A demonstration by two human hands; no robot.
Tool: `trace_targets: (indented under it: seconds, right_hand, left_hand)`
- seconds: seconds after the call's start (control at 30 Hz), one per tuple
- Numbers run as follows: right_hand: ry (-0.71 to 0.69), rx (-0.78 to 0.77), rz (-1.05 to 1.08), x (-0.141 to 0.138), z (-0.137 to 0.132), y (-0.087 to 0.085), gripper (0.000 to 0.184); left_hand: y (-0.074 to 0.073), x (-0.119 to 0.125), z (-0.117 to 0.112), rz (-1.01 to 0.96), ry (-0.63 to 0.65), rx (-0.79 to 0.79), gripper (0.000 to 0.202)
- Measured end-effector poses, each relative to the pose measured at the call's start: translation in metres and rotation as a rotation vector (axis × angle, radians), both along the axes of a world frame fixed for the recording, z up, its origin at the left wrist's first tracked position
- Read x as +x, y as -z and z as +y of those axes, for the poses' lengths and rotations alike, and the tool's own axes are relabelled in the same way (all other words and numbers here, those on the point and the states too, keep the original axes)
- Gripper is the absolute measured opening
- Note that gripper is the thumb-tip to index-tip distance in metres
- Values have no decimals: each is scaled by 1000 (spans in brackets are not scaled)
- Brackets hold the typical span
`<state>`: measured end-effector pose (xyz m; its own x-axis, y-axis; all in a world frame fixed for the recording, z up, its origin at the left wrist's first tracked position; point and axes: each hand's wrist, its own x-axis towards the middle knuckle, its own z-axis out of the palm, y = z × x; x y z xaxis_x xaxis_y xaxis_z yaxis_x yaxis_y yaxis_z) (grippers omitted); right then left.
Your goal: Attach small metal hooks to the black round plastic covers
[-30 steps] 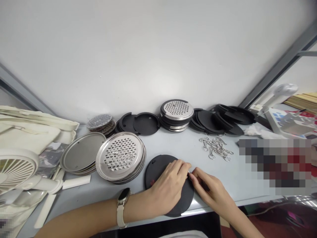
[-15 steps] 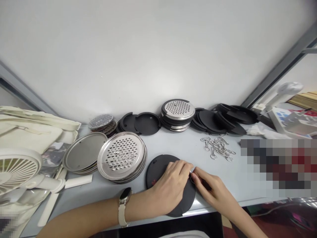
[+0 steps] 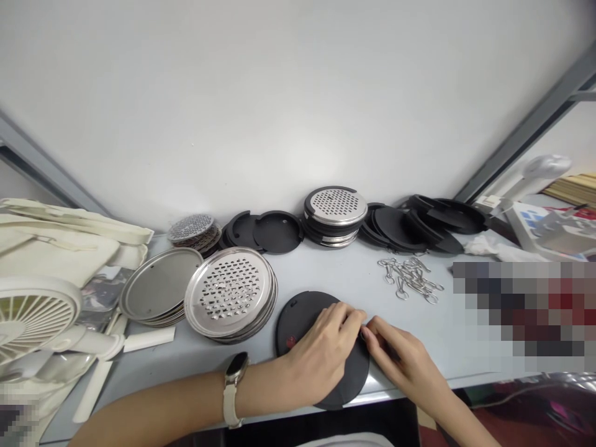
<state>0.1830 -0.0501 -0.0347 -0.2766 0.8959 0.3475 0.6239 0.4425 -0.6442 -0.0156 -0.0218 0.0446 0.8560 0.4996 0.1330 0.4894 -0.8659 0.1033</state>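
Observation:
A round black plastic disc (image 3: 298, 315) with a small red mark lies near the table's front edge. My left hand (image 3: 321, 354), below a watch on the wrist, rests across it with the fingers curled over its right side, closed on the disc. Just beside that rim, my right hand (image 3: 400, 357) is closed, thumb and forefinger pinching a small metal wire clip (image 3: 362, 333). Most of the clip is hidden by the fingers. Behind my right hand lies a loose pile of wire clips (image 3: 412, 277), each with a looped end.
Left of the disc stand stacked perforated metal grater plates (image 3: 228, 292) and plain metal plates (image 3: 161, 285). Along the wall sit black discs (image 3: 278, 231), a stack topped with a grater (image 3: 338, 207), and more black parts (image 3: 395, 226). A white fan (image 3: 32, 320) is at far left.
My right fingers have shifted slightly at the disc's rim, and less of the metal clip shows between them. My left hand stays on the disc.

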Motion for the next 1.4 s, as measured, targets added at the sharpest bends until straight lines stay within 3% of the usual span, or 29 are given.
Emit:
trace_targets:
  seconds: [0.43, 0.77, 0.93, 1.13, 1.3, 1.4]
  right_hand:
    - [46, 83, -14, 0, -2, -1, 23]
    - [-51, -207, 18, 2, 3, -3, 22]
    - [-36, -149, 8, 2, 1, 1, 26]
    - [-16, 0, 1, 2, -1, 3, 25]
    - [66, -50, 51, 4, -2, 1, 28]
    - [26, -128, 27, 3, 1, -2, 27]
  left_hand:
    - [12, 2, -3, 91, 38, 236, 25]
    - [13, 4, 0, 41, 14, 123, 21]
    - [14, 3, 0, 26, 10, 110, 23]
    - [19, 3, 0, 74, 34, 211, 18]
    - [21, 3, -1, 74, 30, 252, 23]
    - [20, 4, -1, 76, -2, 206, 22]
